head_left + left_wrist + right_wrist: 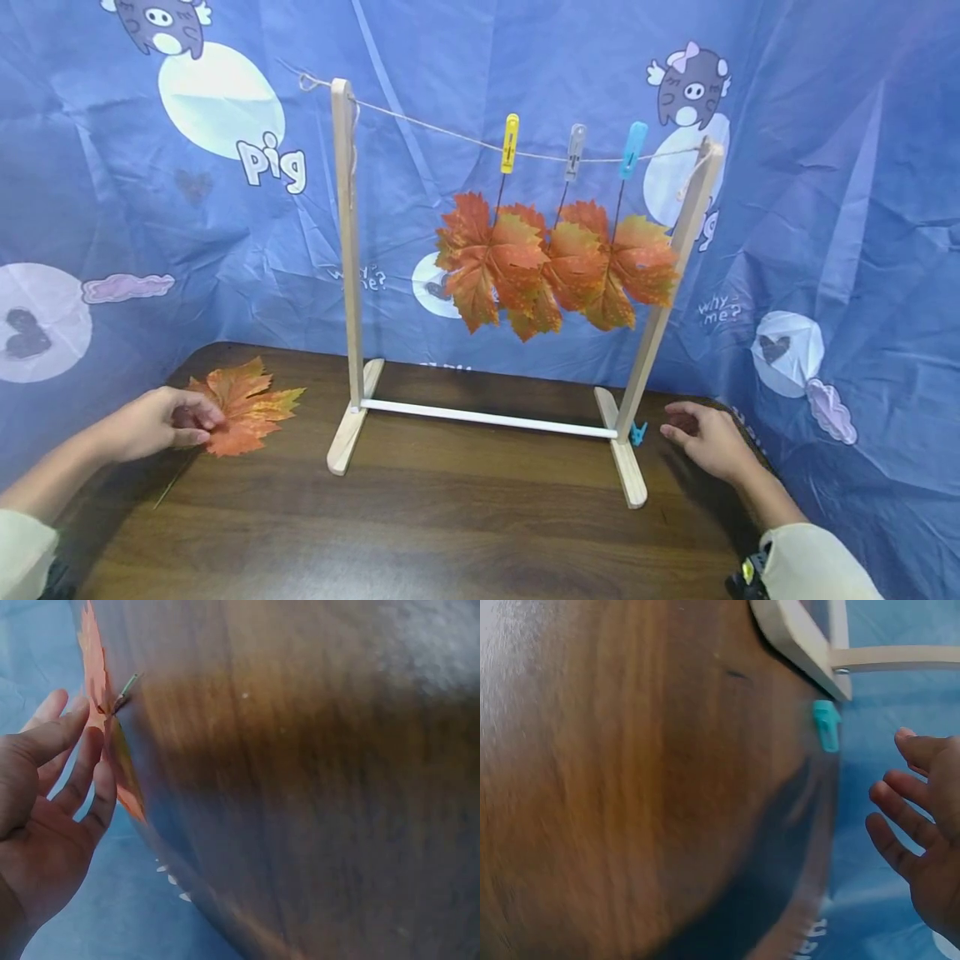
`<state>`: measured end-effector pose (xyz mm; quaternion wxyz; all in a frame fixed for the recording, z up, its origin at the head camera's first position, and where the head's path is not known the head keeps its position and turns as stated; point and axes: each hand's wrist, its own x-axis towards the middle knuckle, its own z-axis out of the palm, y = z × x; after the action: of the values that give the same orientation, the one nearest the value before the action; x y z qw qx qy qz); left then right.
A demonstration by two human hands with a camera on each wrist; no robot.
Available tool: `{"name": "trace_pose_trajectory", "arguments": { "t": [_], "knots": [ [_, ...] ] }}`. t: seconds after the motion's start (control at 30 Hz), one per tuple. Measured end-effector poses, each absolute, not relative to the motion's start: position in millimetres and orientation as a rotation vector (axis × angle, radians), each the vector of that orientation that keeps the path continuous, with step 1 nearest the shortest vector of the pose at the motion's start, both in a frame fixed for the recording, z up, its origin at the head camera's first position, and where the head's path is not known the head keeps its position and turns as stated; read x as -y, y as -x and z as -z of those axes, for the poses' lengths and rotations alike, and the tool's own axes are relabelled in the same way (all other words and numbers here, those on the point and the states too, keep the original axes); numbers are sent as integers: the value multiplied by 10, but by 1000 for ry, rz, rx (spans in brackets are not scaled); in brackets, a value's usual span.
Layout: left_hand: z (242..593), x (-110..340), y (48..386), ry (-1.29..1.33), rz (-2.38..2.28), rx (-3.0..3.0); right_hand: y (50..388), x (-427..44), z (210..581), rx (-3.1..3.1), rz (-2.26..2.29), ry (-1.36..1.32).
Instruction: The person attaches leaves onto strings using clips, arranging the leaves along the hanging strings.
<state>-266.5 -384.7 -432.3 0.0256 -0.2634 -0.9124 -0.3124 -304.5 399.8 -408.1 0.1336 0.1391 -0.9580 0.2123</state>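
Observation:
At the table's left, an orange maple-like leaf (251,408) lies with its thin stem pointing toward the front. My left hand (168,423) is at its near-left edge, fingers loosely bent. In the left wrist view the fingertips meet the leaf (96,667) edge, though contact is hard to judge. A blue clothespin (638,433) lies by the right foot of a wooden stand (347,250). My right hand (708,437) hovers to the right of that clothespin, fingers relaxed and apart from it. In the right wrist view a gap separates the hand (926,810) from the clothespin (827,725).
A string (427,125) runs between the stand's posts. Yellow (510,143), grey (575,152) and light blue (633,150) clothespins hold leaves (491,262) by their stems. A white bar (487,416) joins the feet. Blue printed cloth (862,208) surrounds the brown table (420,525).

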Motion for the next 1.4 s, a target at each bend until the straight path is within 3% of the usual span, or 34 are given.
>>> {"name": "trace_pose_trajectory", "arguments": {
  "t": [0.23,0.63,1.4],
  "knots": [
    [4384,3879,2687,898,1066,2869,3098,-3946,4274,2874,-707,-364],
    [4359,3725,2710,791,968,2926,3191,-3889,4527,2868,-741,-281],
    [4361,3514,2750,907,1141,2917,3106,-3977,4439,2938,-681,-279]
  ]
}}
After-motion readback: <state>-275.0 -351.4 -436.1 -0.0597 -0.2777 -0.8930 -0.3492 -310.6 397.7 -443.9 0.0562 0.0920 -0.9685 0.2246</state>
